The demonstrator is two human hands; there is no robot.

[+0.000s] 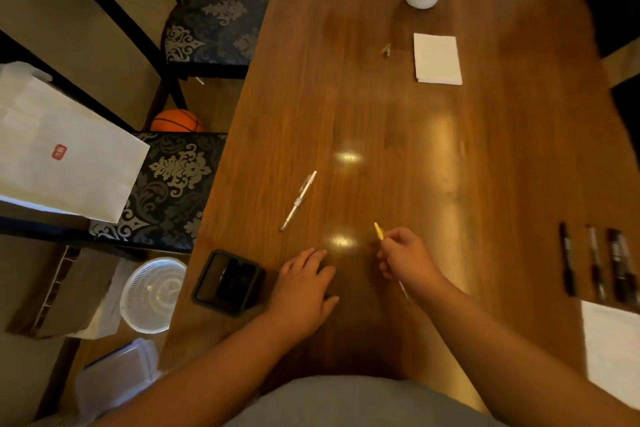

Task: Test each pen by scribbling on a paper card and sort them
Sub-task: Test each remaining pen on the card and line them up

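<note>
Pinching a yellow-ended pen [379,231], the right hand [405,260] curls its fingers round the barrel above the table [381,114]. The pen's long axis runs away from the person, yellow end ahead and slightly left. The left hand [304,284] rests flat, fingers relaxed. A white pen [298,200] lies leftward and dark pens [568,260] sit in a row rightward, so sorting seems partway. This pen looks not yet tested, with the paper card [437,59] well ahead.

Honestly, nothing here is legible. The only real sign is a small red square mark [59,152] printed on the white paper bag [79,191] sitting on the chair [173,180]. It looks like a stamp or logo but it's way too blurry to make out any characters. The dark pens [596,270] at the table [381,107] edge have pale print on their barrels, too tiny to read.
</note>
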